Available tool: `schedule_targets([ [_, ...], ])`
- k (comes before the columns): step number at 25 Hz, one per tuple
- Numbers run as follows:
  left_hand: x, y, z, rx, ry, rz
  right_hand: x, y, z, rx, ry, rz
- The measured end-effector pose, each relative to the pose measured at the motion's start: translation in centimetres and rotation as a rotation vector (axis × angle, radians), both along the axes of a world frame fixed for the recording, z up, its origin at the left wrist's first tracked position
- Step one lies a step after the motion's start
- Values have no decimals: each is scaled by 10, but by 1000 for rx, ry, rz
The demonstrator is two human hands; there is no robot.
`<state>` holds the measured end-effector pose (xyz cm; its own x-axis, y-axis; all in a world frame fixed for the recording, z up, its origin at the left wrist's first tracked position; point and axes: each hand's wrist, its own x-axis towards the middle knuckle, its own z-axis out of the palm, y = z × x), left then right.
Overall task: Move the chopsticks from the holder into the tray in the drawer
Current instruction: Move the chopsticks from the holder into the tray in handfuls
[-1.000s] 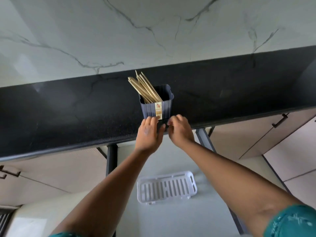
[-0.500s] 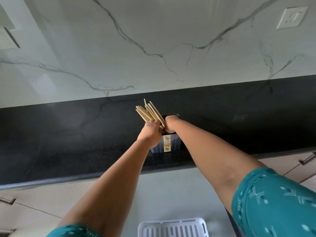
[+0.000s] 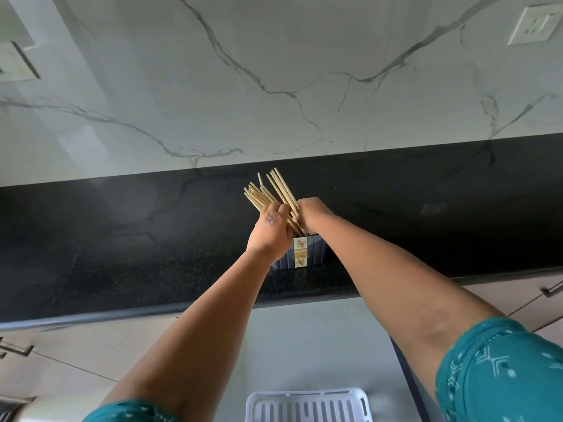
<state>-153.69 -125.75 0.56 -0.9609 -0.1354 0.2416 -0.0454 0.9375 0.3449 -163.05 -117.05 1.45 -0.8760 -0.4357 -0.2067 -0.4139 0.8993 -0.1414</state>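
Observation:
A bundle of several pale wooden chopsticks (image 3: 268, 193) stands in a dark blue ribbed holder (image 3: 316, 251) on the black counter (image 3: 122, 248). My left hand (image 3: 271, 229) is wrapped around the left part of the bundle. My right hand (image 3: 310, 214) grips the right part, just above the holder's rim. The chopsticks lean up and to the left. The white slotted tray (image 3: 307, 406) lies in the open drawer (image 3: 304, 345) at the bottom edge of the view, partly cut off.
A white marble backsplash (image 3: 274, 71) rises behind the counter, with a wall socket (image 3: 536, 25) at the top right. Beige cabinet fronts with dark handles (image 3: 551, 289) flank the drawer on both sides.
Both hands rose from the holder's base to the chopsticks and closed around them. The view tilted upward, so the tray slid to the bottom edge.

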Motion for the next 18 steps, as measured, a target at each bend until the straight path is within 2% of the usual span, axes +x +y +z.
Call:
schedule_targets([
  [3,7,5,16,-182,212,-12,13,6,17,-64,90,59],
  [6,15,16,30,-588,414,-74,35,13,41,-212,183,84],
  [8,26,22,46,-826,409,3,56,23,60,-313,210,80],
  [10,39,27,67,-899,347,170,80,35,76,-307,328,79],
  [12,61,33,87,-826,228,254,111,48,84,-342,479,140],
  [14,84,37,93,-601,160,198,143,58,75,-246,602,232],
  [16,111,42,73,-436,68,105,167,74,50,-221,642,239],
  [18,141,45,36,-319,-27,37,181,100,11,-289,574,202],
])
